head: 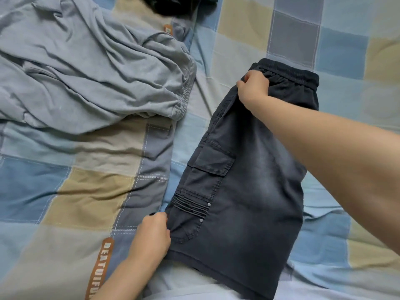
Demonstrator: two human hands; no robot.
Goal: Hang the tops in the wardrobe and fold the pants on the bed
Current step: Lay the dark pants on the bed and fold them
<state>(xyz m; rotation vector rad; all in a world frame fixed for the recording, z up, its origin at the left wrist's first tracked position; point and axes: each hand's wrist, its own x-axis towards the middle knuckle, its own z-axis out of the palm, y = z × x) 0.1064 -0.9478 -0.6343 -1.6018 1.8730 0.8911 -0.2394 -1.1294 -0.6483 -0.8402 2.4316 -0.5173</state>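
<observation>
Now, from the head camera, we start with what is hard to read. A black garment (179, 4) at the top edge is cut off by the frame, so we cannot tell what it is. The grey garment (86, 68) lies crumpled at upper left, its shape lost in folds, though a gathered elastic edge shows at its right side. Our fingers are mostly hidden on both hands, curled under or behind cloth.

Our left hand (152, 237) sits at the lower left corner of the dark shorts (240, 180), fingers curled and pinching the side seam near the hem, just beside the ribbed stitching and the studs. Our right hand (253, 88) reaches across from the right, its forearm passing over the shorts, and grips the left end of the elastic waistband with curled fingers.

The dark shorts lie folded in half lengthwise on the bed (324, 50), waistband away from us, hem towards us, cargo pocket facing up. They stretch between our two hands, which both hold the same left edge. The grey garment lies near, to the left, not touching the shorts.
</observation>
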